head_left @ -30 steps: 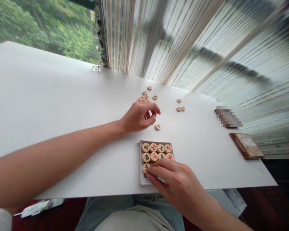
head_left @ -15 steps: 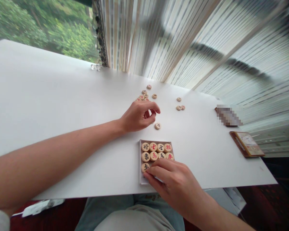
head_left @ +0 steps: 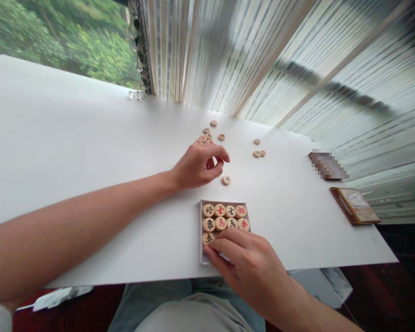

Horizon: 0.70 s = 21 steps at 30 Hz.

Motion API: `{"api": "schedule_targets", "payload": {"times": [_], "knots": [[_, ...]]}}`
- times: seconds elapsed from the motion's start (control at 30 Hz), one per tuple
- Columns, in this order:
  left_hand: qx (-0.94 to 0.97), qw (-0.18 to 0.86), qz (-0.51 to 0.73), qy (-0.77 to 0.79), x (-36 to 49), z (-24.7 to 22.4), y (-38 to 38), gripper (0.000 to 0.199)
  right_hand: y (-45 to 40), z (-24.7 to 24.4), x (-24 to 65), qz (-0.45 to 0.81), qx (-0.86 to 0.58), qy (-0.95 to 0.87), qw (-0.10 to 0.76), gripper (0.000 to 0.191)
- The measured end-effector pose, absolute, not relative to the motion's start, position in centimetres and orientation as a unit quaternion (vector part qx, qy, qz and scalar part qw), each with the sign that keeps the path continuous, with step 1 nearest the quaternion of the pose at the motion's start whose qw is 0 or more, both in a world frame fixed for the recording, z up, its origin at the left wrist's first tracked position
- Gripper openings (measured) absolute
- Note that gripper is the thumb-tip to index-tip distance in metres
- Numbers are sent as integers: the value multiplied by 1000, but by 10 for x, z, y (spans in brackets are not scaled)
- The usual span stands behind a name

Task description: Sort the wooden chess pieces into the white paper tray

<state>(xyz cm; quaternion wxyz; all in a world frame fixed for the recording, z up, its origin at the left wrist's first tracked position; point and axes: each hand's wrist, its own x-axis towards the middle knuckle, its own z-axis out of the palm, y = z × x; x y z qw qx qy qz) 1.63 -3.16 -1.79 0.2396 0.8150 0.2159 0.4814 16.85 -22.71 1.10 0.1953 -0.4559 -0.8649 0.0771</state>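
A shallow box [head_left: 201, 230] near the table's front edge holds Chinese chess pieces in rows, with red and black characters face up. The fingers of my right hand [head_left: 251, 256] are closed on a black-lettered Chinese chess piece [head_left: 208, 238] at the left of the third row; that hand covers the box's lower right part. My left hand [head_left: 202, 166] hovers over the table beyond the box, open, fingers loosely curled and thumb apart, with nothing visible in it. Close to its thumb lies a loose black-lettered piece [head_left: 226, 180]. Behind the hand sits a cluster of pieces [head_left: 203, 138], partly hidden.
More loose pieces [head_left: 257, 153] lie farther right on the white table [head_left: 90, 138]. A brown booklet or box [head_left: 356, 205] and a blurred-out item [head_left: 327, 165] rest at the right edge. String curtains [head_left: 207, 55] hang behind the table; small glass beads [head_left: 135, 95] lie below them.
My right fingertips have shifted very slightly left at the piece in the third row. My left hand stays in place. The view has tilted a little.
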Motion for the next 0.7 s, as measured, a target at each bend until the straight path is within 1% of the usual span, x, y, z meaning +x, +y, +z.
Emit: {"api": "schedule_targets", "payload": {"times": [0.2, 0.3, 0.4, 0.47, 0.57, 0.63, 0.7], "knots": [[816, 231, 488, 209, 16, -17, -31, 15, -228, 14, 173, 110, -459, -853, 220, 26], [816, 232, 486, 211, 16, -17, -32, 16, -225, 25, 181, 137, -467, -839, 243, 22], [810, 238, 493, 210, 16, -18, -32, 16, -213, 44, 194, 139, -478, -826, 266, 21], [799, 251, 500, 220, 16, -18, -31, 15, -194, 54, 206, 122, -483, -818, 288, 21], [780, 265, 508, 250, 13, -16, -28, 15, -148, 56, 224, 103, -520, -784, 322, 27], [775, 261, 510, 267, 9, -14, -22, 17, -109, 48, 233, 156, -555, -727, 373, 26], [756, 263, 518, 302, 5, -12, -16, 15, -71, 34, 238, 224, -557, -675, 429, 26]]}}
